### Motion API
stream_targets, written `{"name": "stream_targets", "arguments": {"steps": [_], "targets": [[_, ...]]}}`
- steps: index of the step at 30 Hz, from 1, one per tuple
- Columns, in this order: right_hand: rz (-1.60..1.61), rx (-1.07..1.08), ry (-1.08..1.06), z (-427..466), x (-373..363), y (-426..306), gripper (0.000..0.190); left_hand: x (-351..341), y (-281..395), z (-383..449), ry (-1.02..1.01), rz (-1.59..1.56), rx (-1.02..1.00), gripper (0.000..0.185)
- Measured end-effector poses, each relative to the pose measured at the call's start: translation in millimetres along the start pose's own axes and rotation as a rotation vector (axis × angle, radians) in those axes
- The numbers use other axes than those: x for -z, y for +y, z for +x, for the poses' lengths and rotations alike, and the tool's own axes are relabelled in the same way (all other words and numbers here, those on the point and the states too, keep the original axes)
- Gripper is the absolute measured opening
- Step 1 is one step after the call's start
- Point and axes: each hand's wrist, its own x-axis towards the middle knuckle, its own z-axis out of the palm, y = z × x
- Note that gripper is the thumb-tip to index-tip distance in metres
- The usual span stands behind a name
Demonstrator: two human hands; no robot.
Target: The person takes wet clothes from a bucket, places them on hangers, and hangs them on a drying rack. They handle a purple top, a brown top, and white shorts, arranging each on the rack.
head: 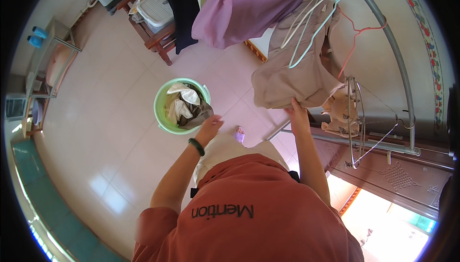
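Observation:
My right hand [299, 115] grips the lower hem of a grey-brown garment [287, 85], thumb in front and the other fingers mostly behind the cloth. The garment hangs among wire hangers from a metal rack. My left hand [210, 127], a dark green bangle [196, 147] on its wrist, hovers at the right rim of a light green bucket [160, 118]. Its fingers look curled, and whether they touch anything is unclear. Inside the bucket lie a white cloth [185, 93] and a dark grey-brown cloth [197, 116].
A purple garment [248, 10] hangs beside the grey-brown one. The rack's grey tube [393, 46] curves down at right, near a clip hanger [350, 125] bearing beige items. A wooden chair [154, 44] holds a lidded plastic box [156, 8]. A metal-framed shelf [68, 42] stands left.

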Motion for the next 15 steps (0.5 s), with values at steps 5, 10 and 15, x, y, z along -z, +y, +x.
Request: {"name": "stream_targets", "arguments": {"steps": [5, 10, 15], "targets": [[0.030, -0.043, -0.170, -41.0, -14.0, -20.9, 0.038, -50.9, 37.4, 36.5, -0.002, -0.308, 0.178, 0.056], [0.031, -0.048, -0.236, -68.6, -20.1, -38.0, 0.036, -58.7, 29.4, 50.1, -0.044, -0.818, 0.233, 0.049], [-0.138, 0.017, -0.145, -80.4, -21.8, -39.4, 0.035, -17.3, 23.6, 29.7, 0.212, -0.643, 0.115, 0.027]]}}
